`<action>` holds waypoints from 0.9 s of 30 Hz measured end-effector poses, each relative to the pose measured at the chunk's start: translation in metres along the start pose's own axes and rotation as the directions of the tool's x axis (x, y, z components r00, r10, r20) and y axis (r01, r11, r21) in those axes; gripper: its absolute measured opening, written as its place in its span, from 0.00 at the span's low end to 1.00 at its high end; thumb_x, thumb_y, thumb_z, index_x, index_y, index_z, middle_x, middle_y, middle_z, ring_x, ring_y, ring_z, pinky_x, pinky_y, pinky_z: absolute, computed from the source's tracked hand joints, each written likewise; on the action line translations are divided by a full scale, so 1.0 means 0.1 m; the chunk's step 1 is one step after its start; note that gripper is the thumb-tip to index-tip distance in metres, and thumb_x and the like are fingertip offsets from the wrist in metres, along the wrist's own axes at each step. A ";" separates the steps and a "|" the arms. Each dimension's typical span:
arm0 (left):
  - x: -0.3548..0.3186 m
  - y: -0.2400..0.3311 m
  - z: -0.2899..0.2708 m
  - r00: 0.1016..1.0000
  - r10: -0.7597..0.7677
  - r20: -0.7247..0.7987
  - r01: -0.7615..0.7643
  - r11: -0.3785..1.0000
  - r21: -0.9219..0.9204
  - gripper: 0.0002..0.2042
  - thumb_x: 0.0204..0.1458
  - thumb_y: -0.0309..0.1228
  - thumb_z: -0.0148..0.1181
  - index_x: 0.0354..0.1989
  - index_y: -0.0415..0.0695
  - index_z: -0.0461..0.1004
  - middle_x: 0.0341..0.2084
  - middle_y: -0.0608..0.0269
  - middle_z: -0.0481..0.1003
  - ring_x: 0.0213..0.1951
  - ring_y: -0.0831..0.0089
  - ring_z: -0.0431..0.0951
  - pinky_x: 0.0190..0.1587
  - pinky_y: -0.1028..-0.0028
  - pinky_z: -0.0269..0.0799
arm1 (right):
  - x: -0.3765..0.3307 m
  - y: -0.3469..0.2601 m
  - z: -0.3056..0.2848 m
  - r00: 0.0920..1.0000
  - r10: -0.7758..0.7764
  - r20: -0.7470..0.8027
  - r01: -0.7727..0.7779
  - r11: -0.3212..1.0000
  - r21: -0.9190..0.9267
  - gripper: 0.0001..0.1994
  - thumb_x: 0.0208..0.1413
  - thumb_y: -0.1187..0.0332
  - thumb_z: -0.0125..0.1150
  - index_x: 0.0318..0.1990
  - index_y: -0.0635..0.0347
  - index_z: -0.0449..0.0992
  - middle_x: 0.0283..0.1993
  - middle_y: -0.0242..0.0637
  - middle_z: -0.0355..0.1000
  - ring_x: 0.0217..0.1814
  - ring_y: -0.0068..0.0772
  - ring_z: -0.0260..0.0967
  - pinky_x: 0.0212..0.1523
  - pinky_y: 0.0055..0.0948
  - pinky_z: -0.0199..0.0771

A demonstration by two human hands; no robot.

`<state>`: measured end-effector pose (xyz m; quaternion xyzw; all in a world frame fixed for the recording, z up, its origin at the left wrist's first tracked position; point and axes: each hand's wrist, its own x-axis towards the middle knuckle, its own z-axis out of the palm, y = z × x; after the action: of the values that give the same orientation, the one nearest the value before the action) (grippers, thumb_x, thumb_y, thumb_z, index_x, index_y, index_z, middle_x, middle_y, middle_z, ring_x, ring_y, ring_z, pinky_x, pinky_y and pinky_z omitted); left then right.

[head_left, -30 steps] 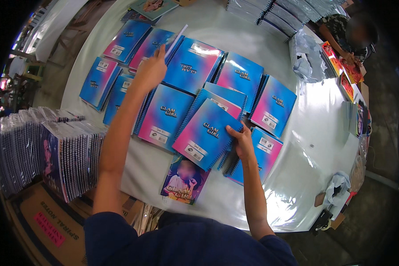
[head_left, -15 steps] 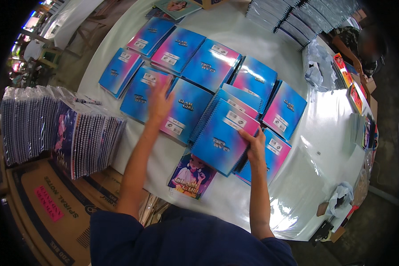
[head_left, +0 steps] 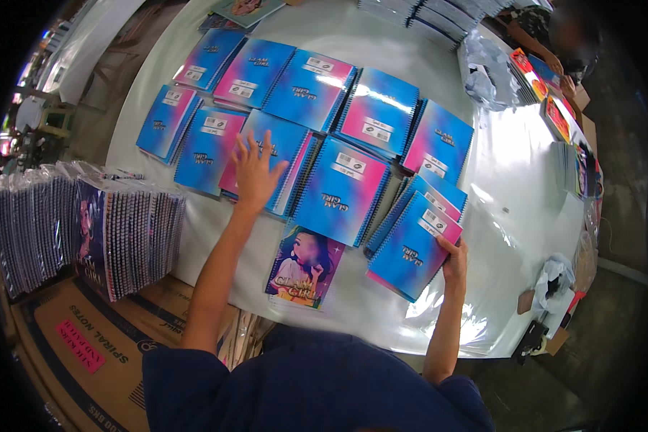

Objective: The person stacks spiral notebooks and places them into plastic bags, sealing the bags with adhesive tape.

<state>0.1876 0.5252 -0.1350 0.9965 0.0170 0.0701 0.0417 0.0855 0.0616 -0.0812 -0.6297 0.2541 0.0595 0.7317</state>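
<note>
Notebook (head_left: 410,252), blue-pink and spiral-bound, at the tabletop's (head_left: 504,237) near right, overlapping a back notebook (head_left: 450,191). Right hand (head_left: 453,261) at its right edge, grip pinching it between thumb and fingers. Left hand (head_left: 256,176): grip spread, fingers apart, over a middle notebook (head_left: 284,135); cannot tell if touching. Center notebook (head_left: 342,191) lies between the hands, label toward the far side. More of the same kind sit in two rows beyond. Purple book (head_left: 306,268) lies flat just in front of the center one. Book stack (head_left: 142,241) on the left, carton (head_left: 104,306) below it. Co-worker's arm (head_left: 529,43) far right, near orange books (head_left: 529,78).
</note>
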 end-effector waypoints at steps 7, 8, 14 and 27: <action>-0.21 0.34 0.11 0.977 0.015 0.215 -0.030 0.997 0.068 0.36 0.56 0.40 0.54 0.69 0.44 0.44 0.64 0.33 0.50 0.61 0.29 0.55 0.56 0.41 0.62 | 0.06 0.11 -0.01 1.000 0.011 -0.004 -0.011 0.998 0.059 0.25 0.42 0.77 0.68 0.51 0.68 0.70 0.46 0.42 0.74 0.46 0.32 0.72 0.52 0.27 0.69; -0.17 0.33 0.08 0.970 0.053 0.236 -0.056 0.998 0.009 0.36 0.55 0.36 0.54 0.69 0.44 0.44 0.63 0.33 0.52 0.59 0.31 0.59 0.53 0.44 0.66 | 0.05 0.08 0.03 1.000 -0.003 -0.005 0.003 0.998 0.061 0.25 0.42 0.77 0.68 0.51 0.68 0.70 0.45 0.42 0.74 0.46 0.32 0.72 0.51 0.27 0.69; 0.07 0.88 -1.13 0.928 0.250 0.275 -0.142 0.923 -0.358 0.37 0.46 0.20 0.52 0.68 0.43 0.47 0.60 0.42 0.62 0.47 0.50 0.76 0.41 0.59 0.78 | 0.02 0.05 -0.01 1.000 -0.006 -0.007 0.007 0.997 0.079 0.25 0.42 0.76 0.69 0.51 0.68 0.70 0.46 0.43 0.74 0.46 0.32 0.73 0.50 0.27 0.71; -0.59 2.38 -1.79 0.745 0.517 0.422 -0.074 0.693 -0.717 0.34 0.53 0.27 0.52 0.69 0.45 0.47 0.41 0.43 0.73 0.29 0.49 0.79 0.37 0.60 0.74 | 0.04 0.20 -0.16 0.997 -0.029 0.066 0.024 0.997 0.067 0.26 0.51 0.62 0.67 0.54 0.67 0.67 0.49 0.43 0.72 0.49 0.33 0.71 0.54 0.30 0.70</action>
<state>0.1106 0.2999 0.0534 0.8721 -0.1934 -0.2388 0.3807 0.0756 0.0495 -0.1019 -0.6061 0.2229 0.0625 0.7609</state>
